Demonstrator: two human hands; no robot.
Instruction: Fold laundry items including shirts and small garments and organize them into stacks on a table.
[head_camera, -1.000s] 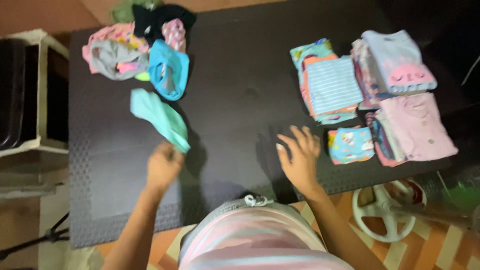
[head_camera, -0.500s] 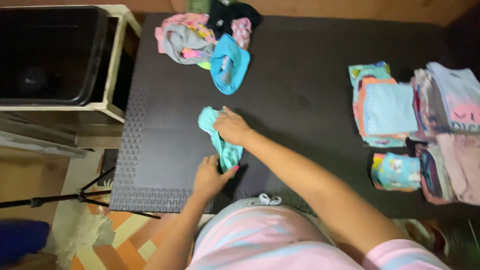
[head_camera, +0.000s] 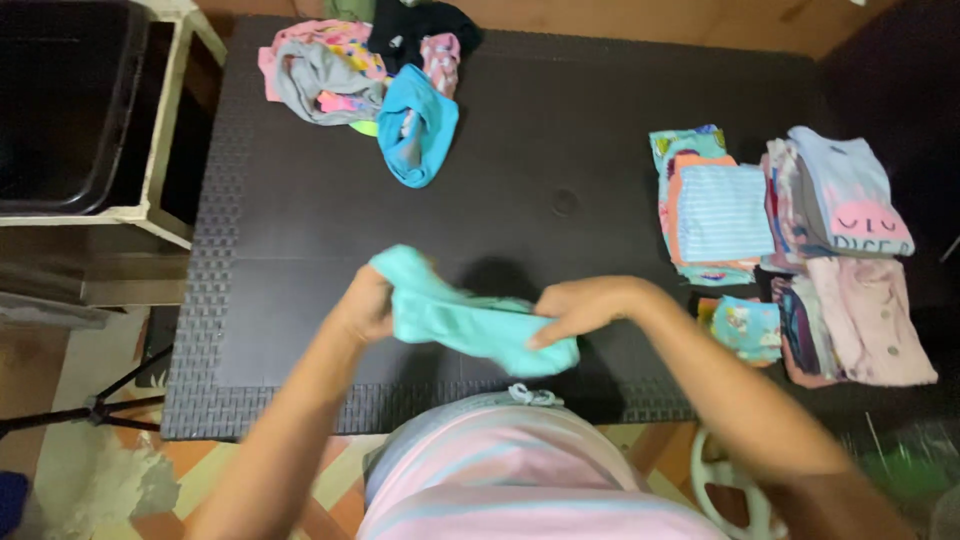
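A small teal garment is stretched between both my hands above the near part of a dark table. My left hand grips its left end, and my right hand pinches its right end. The cloth is lifted off the tabletop and sags slightly in the middle. A heap of unfolded clothes lies at the far left of the table, with a bright blue piece at its near edge.
Stacks of folded clothes fill the table's right side, a small folded patterned piece nearest me. A black bin in a white frame stands left of the table. A tripod leg is on the floor, lower left.
The teal garment was bunched on the table under both hands. Now it is lifted and pulled out sideways, my right hand having moved right along it.
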